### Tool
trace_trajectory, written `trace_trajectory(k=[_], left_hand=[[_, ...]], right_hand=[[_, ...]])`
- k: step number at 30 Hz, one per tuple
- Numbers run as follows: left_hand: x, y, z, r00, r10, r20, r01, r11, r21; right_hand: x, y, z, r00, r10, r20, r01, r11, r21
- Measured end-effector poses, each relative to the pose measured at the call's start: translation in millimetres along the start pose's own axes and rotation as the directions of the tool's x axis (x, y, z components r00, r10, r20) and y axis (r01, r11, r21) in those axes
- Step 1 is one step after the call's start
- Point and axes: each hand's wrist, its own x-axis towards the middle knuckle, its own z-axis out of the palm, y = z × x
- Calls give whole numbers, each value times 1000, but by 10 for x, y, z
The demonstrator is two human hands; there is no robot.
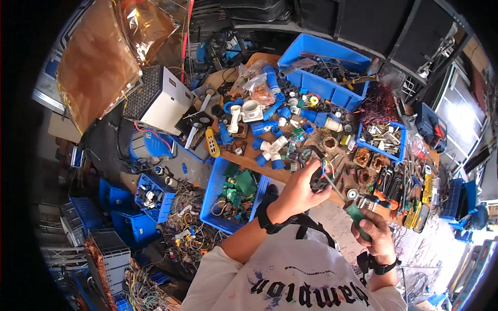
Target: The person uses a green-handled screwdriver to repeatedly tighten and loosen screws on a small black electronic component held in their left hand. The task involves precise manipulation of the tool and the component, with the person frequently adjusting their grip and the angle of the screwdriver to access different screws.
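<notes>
In front of my chest, my left hand [301,193] is closed around a small dark round part [317,181] with a few coloured wires at its top. Most of that part is hidden by my fingers, so its kind is unclear. My right hand [377,236] grips a screwdriver [355,215] by its green handle. The shaft slants up and left, and its tip is at or close to the dark part; whether they touch I cannot tell. Just beyond both hands is the near edge of a cluttered wooden workbench [277,173].
Blue and white pipe fittings [270,150] crowd the bench. A big blue bin [316,85] stands behind, a small blue tray [395,155] of metal parts to the right, pliers [389,186] nearer. Below the left edge sit a blue crate [212,199] of circuit boards and tangled wires [189,223].
</notes>
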Motion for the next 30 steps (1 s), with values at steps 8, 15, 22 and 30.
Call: trace_trajectory(k=[8,15,22,30], left_hand=[[42,115,72,1000,20,13,-19,999,-46],[85,337,270,999,24,35,-27,997,67],[125,163,414,997,71,36,-70,997,-24],[293,227,485,996,72,44,-73,997,37]], right_hand=[[-151,-34,-10,999,-36,-24,36,999,-15],[-326,4,-176,999,-50,21,48,994,97],[-309,110,-285,998,-57,24,55,993,100],[-324,38,-277,998,-56,-6,57,986,158]])
